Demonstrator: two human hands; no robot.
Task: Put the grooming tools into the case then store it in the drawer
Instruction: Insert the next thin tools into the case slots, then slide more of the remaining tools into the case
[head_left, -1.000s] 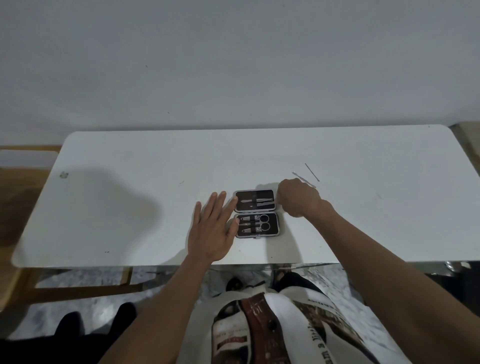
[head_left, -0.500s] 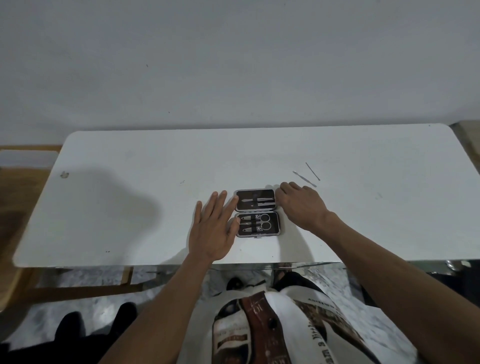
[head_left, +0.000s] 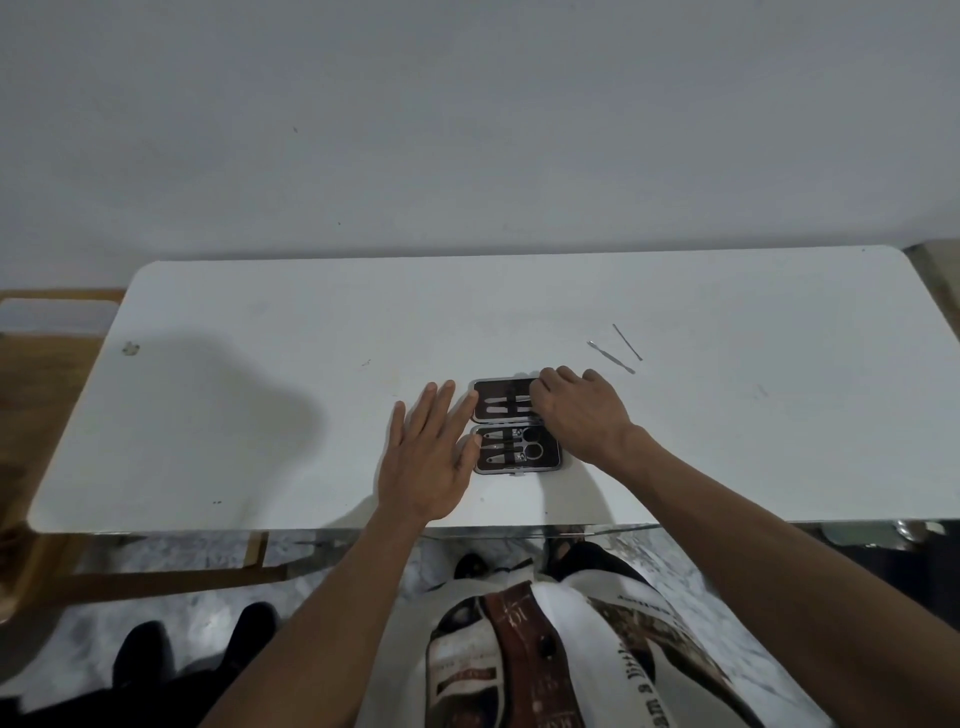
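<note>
An open black grooming case (head_left: 511, 465) lies on the white table (head_left: 249, 415) near its front edge. Its near half holds small scissors (head_left: 531, 449) and several metal tools, and its far half (head_left: 498, 401) holds two more. My left hand (head_left: 428, 460) lies flat beside the case, fingertips touching its left edge. My right hand (head_left: 582, 410) rests over the right end of the far half with bent fingers pressing down and no tool visible in it. Two thin metal tools, a pusher (head_left: 610, 356) and a pick (head_left: 627, 341), lie loose on the table behind the right hand.
A wall runs right behind the table. A wooden piece of furniture (head_left: 36, 364) stands to the left of the table, and wooden legs show under it. My lap and feet sit below the front edge. No drawer is in sight.
My right hand has moved left from beside the case onto the right end of its far half. The left hand, the case and the two loose tools have stayed put.
</note>
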